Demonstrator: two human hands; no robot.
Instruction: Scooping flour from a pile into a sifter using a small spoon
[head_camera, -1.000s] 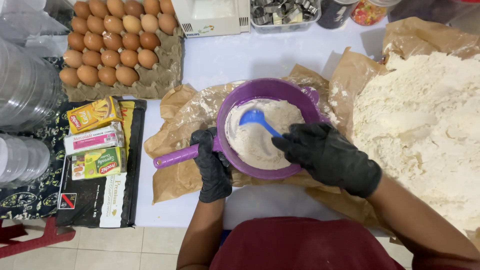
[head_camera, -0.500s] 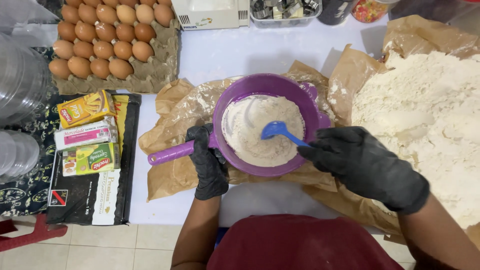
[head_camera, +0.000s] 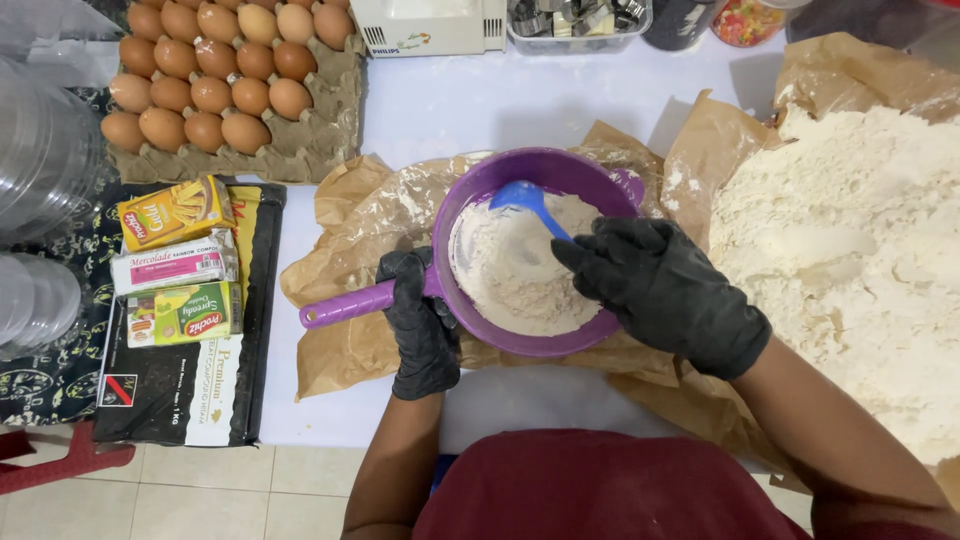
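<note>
1. Sieve (head_camera: 535, 255), purple and holding flour (head_camera: 515, 275), sits over brown paper (head_camera: 350, 290) on the table (head_camera: 470, 100), handle running out leftward.
2. Left hand (head_camera: 420, 320), gloved black, wrapped shut where handle meets rim, right at the near-left edge.
3. Right hand (head_camera: 660, 290), also gloved, closed on a blue spoon (head_camera: 525, 200); spoon slants up-left from the fingers, bowl resting at the far rim.
4. Loose flour heap (head_camera: 850, 260) lies just right of that hand.
5. Egg tray (head_camera: 215, 85) and small boxes (head_camera: 175, 260) well off to the left, nothing blocking.
</note>
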